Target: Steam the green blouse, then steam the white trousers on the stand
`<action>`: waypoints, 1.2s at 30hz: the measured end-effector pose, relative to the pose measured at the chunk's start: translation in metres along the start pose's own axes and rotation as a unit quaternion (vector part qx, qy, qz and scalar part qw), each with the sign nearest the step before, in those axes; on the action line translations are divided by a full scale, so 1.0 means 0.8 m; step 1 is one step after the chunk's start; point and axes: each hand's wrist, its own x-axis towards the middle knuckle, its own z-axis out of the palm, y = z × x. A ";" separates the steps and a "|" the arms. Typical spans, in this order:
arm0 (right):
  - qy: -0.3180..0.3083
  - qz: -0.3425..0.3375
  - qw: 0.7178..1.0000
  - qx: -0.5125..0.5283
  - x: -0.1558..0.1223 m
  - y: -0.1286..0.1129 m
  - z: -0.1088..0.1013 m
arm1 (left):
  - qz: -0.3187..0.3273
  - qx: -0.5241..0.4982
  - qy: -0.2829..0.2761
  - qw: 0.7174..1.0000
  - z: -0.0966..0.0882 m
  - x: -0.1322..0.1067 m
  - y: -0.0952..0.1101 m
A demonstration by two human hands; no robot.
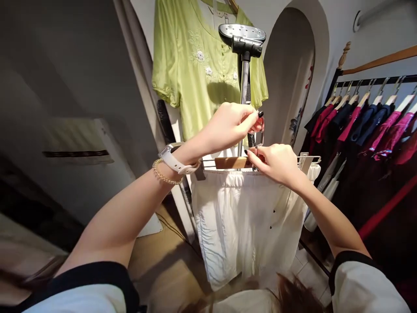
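Left hand [226, 127] and right hand [273, 163] apparently pinch the hanger hook [262, 130], just beside the steamer pole [244, 87].

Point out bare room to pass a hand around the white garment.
Tan floor shows left of the white garment; floor tiles lie between it and the clothes rack. Bare wall lies right of the steamer pole. Crowded: the wooden hanger, between left hand and right hand.

Lime-green blouse [195, 82] with white floral embroidery, white garment [244, 226]; navy and magenta garments [368, 121], black fingernails [260, 114]
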 end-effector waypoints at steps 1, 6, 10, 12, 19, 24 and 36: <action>0.002 0.010 1.000 0.003 0.004 0.003 0.005 | 0.005 -0.018 -0.009 1.000 0.000 0.008 -0.010; 0.023 -0.010 0.996 0.084 0.013 0.016 0.028 | 0.027 -0.198 -0.155 0.967 -0.015 0.035 -0.049; 0.065 -0.048 0.985 0.150 0.020 0.018 0.039 | 0.065 -0.324 -0.222 0.917 -0.015 0.041 -0.070; 0.071 -0.063 0.983 0.158 0.021 0.017 0.041 | 0.064 -0.349 -0.171 0.919 -0.003 0.039 -0.076; -0.007 -0.018 0.997 0.073 0.009 0.008 0.039 | 0.059 -0.422 -0.096 0.900 0.044 0.037 -0.085; -0.066 0.072 0.995 -0.001 0.007 0.001 0.042 | 0.013 -0.359 -0.045 0.932 0.056 0.035 -0.088; -0.041 0.108 0.993 -0.030 0.008 -0.005 0.062 | -0.026 -0.131 -0.033 0.991 0.051 0.050 -0.079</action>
